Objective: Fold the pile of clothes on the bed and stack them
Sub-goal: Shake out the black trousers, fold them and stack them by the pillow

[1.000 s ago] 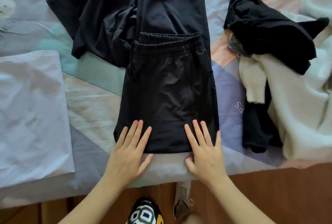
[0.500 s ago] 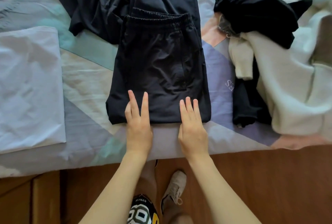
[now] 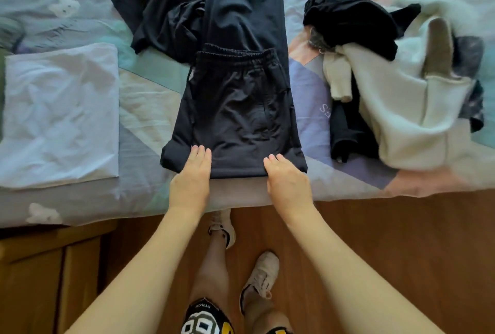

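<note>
The black pants (image 3: pixel 235 108) lie flat in the middle of the bed (image 3: pixel 144 108), close to its near edge. They are folded over, so the stretchy waistband (image 3: pixel 235 55) lies on top of the long legs that reach away up the bed. The left hand (image 3: pixel 191 177) rests on the near left corner of the pants. Its fingers are straight and close together, lying on the cloth. The right hand (image 3: pixel 288 181) is at the near right corner. Its fingers bend down over the folded edge; whether they pinch the cloth cannot be told.

Just left of the pant legs is a crumpled black garment (image 3: pixel 166 9). Farther left lies a folded white cloth (image 3: pixel 60 116), flat and square. To the right, well apart from the pants, sits a messy pile of clothes (image 3: pixel 388 76), black, cream and white. Below the bed are a wooden floor (image 3: pixel 401 253), the person's two sneakers (image 3: pixel 261 274) and a wooden cabinet (image 3: pixel 40 266).
</note>
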